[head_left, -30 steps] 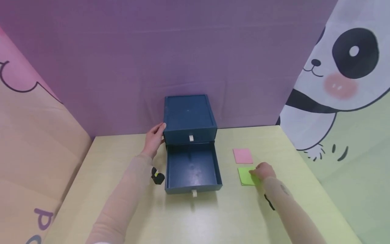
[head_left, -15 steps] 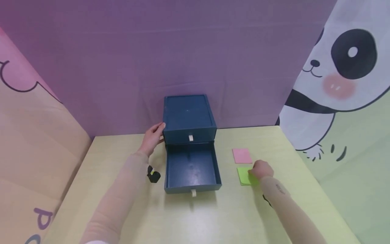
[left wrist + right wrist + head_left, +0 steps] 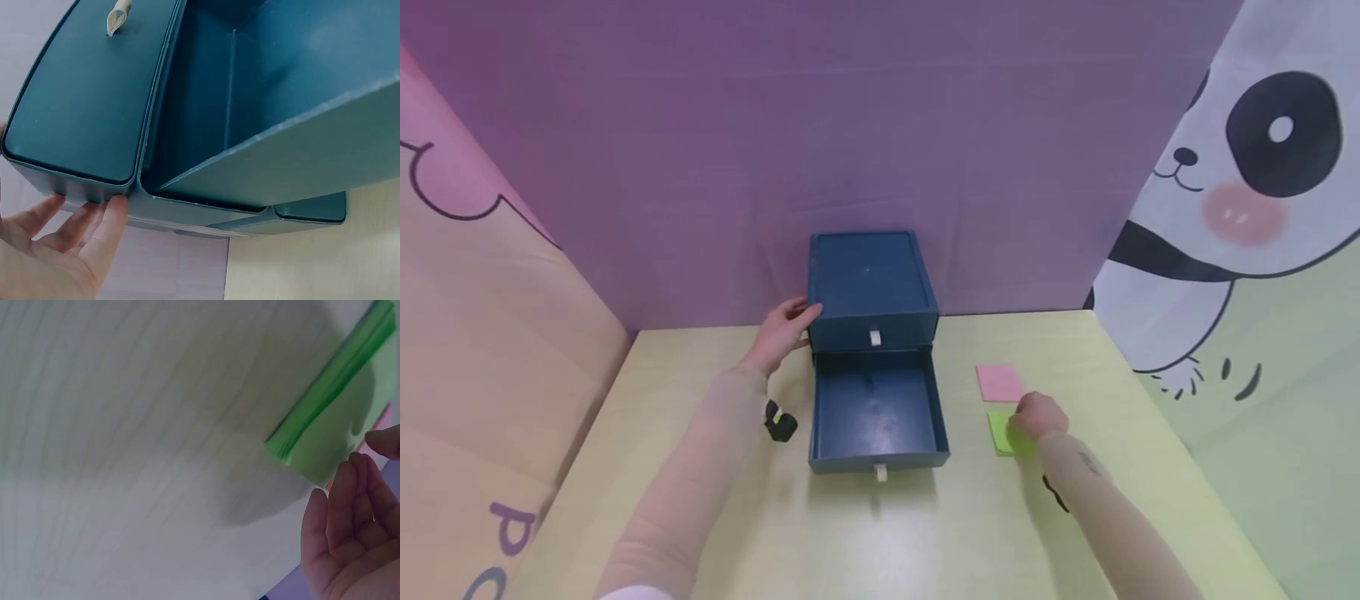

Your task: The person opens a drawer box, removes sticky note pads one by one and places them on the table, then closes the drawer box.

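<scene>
A dark blue drawer box point(image 3: 868, 275) stands at the back of the table, its lower drawer point(image 3: 880, 462) pulled out. My left hand point(image 3: 778, 333) rests against the left side of the upper part. Its fingertips point(image 3: 111, 209) touch the side wall in the left wrist view. My right hand point(image 3: 1039, 417) hangs over a green sticky note pad point(image 3: 1000, 433) and hides its right part. In the right wrist view the thumb point(image 3: 384, 442) and fingers stand apart near the edge of the pad, with nothing visibly held.
A pink sticky note pad point(image 3: 1000, 383) lies just behind the green one. White pull tabs point(image 3: 875, 337) stick out from the drawer fronts. A purple cloth point(image 3: 700, 167) hangs behind the table point(image 3: 880, 542); a printed panda point(image 3: 1232, 183) covers the right side.
My right hand has shifted slightly left over the green sticky notes. The left thumb has come a little further onto the box's top edge. The drawer looks unchanged.
</scene>
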`<state>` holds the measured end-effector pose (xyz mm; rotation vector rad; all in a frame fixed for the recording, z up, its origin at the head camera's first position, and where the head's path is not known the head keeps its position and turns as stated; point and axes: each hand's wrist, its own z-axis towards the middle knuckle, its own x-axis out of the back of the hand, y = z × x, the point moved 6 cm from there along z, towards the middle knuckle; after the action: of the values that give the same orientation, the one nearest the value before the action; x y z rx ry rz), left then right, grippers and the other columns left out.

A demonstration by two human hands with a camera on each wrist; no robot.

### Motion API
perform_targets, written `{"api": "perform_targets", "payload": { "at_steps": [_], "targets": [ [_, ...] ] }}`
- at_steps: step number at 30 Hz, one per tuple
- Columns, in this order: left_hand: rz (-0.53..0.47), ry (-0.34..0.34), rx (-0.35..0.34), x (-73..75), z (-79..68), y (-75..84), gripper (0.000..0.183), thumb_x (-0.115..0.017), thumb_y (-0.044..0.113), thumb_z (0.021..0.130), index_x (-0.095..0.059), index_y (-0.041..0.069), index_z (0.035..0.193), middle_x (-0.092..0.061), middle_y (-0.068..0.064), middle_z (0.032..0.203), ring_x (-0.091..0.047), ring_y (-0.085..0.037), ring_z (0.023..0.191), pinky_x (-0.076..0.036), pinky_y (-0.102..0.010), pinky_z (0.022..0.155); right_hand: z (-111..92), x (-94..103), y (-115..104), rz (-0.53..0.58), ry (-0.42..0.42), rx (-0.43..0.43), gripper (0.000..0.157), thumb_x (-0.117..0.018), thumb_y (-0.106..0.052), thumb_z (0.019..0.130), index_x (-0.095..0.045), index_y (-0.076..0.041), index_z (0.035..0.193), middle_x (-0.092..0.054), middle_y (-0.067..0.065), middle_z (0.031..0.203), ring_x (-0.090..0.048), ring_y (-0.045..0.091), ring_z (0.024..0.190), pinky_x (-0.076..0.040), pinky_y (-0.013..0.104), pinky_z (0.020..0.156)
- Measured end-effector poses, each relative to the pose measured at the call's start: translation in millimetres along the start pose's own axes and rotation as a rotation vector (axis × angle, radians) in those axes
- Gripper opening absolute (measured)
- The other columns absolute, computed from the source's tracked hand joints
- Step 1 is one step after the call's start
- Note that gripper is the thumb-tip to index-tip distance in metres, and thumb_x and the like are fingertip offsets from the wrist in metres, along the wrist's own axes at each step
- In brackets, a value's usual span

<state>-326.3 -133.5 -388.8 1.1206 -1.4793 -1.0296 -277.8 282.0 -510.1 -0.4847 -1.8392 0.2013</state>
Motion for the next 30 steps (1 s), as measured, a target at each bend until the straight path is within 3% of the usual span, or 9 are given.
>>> {"api": "perform_targets", "payload": {
  "at_steps": [4, 8, 15, 19, 23, 30],
  "targets": [
    [-0.009, 0.008, 0.005, -2.4, 2.3, 0.5, 0.065, -0.053, 0.036, 0.096, -0.028, 0.006, 0.148, -0.035, -0.018, 0.148, -0.038, -0.031, 0.135, -0.041, -0.05, 0.104, 1, 4.6, 9, 0.101, 0.008, 0.018, 0.031, -0.056, -0.015, 0.086, -0.062, 0.011, 0.103, -0.066, 0.023, 0.096, -0.062, 0.033, 0.087, -0.051, 0.048, 0.082],
    [-0.037, 0.035, 0.021, -2.6, 3.0, -1.2, 0.064, -0.055, 0.036, 0.095, -0.031, 0.008, 0.147, -0.036, -0.016, 0.147, -0.038, -0.03, 0.134, -0.04, -0.049, 0.105, -1, 12.2, 2, 0.247, -0.014, 0.097, 0.033, -0.053, -0.016, 0.092, -0.061, 0.013, 0.105, -0.066, 0.023, 0.095, -0.062, 0.03, 0.085, -0.052, 0.045, 0.081],
    [-0.077, 0.061, 0.04, -1.8, 0.8, -6.9, 0.064, -0.055, 0.037, 0.095, -0.031, 0.011, 0.148, -0.036, -0.015, 0.149, -0.037, -0.029, 0.135, -0.039, -0.049, 0.106, -20, 29.4, -48, 0.473, -0.113, 0.36, 0.036, -0.05, -0.018, 0.097, -0.056, 0.011, 0.117, -0.063, 0.024, 0.108, -0.061, 0.02, 0.093, -0.052, 0.039, 0.087],
    [-0.076, 0.079, 0.052, -0.5, 1.0, -9.6, 0.065, -0.055, 0.039, 0.095, -0.031, 0.012, 0.148, -0.036, -0.013, 0.149, -0.037, -0.028, 0.136, -0.04, -0.049, 0.106, -37, 35.5, -81, 0.605, -0.184, 0.449, 0.035, -0.05, -0.015, 0.097, -0.054, 0.013, 0.118, -0.062, 0.021, 0.111, -0.062, 0.017, 0.094, -0.052, 0.037, 0.091],
    [-0.08, 0.077, 0.051, -1.4, 1.6, -11.0, 0.065, -0.055, 0.039, 0.095, -0.03, 0.012, 0.149, -0.035, -0.013, 0.149, -0.037, -0.028, 0.136, -0.039, -0.049, 0.106, -54, 32.3, -110, 0.624, -0.254, 0.52, 0.034, -0.053, -0.016, 0.097, -0.056, 0.012, 0.116, -0.065, 0.017, 0.107, -0.063, 0.015, 0.091, -0.053, 0.034, 0.089],
    [-0.092, 0.085, 0.043, -1.9, 1.1, -12.5, 0.065, -0.054, 0.039, 0.095, -0.03, 0.013, 0.149, -0.033, -0.012, 0.151, -0.036, -0.028, 0.136, -0.039, -0.048, 0.106, -90, 16.8, -154, 0.593, -0.458, 0.627, 0.038, -0.056, -0.02, 0.096, -0.055, 0.012, 0.116, -0.059, 0.029, 0.114, -0.06, 0.038, 0.103, -0.05, 0.039, 0.095]
  ]
}}
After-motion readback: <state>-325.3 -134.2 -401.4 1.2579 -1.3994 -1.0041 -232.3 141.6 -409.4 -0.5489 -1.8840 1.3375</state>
